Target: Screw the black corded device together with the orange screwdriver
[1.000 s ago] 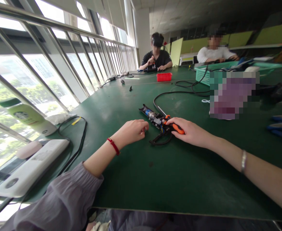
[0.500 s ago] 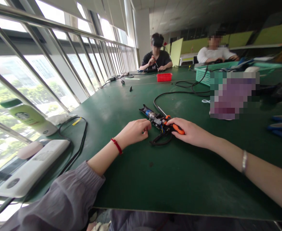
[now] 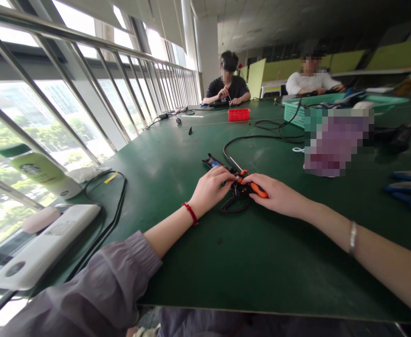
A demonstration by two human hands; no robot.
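The left hand (image 3: 212, 187), a red bracelet (image 3: 190, 214) at its wrist, reaches over the opened black device (image 3: 211, 161), its fingers bent and drawn together at the middle of the device; whether they grip a part of it cannot be told. The right hand (image 3: 275, 194), with a silver bracelet (image 3: 353, 238) further up the arm, is curled around the orange-and-black handle of a screwdriver (image 3: 259, 189); the silver shaft slants away past the device's far side.

The device lies on the green table (image 3: 261, 267) between and just ahead of the two hands; a bit of blue shows near its far end, and thin coloured wires show by the left fingertips; a black cable (image 3: 247, 137) curves beyond it toward the green basket (image 3: 294, 112).

Further right are a blurred-out purple item (image 3: 336, 145) in front of the basket and some blue-and-grey items (image 3: 410, 187) near the table's right side; on the left stand a green-capped bottle (image 3: 44, 173), leaning, and a flat white case (image 3: 47, 245) by the metal railing (image 3: 86, 40). Beyond, a red tray (image 3: 239, 114) sits on the table; a person in black (image 3: 235, 86) handles a thin tool behind it, and a person in white (image 3: 308, 83) sits behind the basket.
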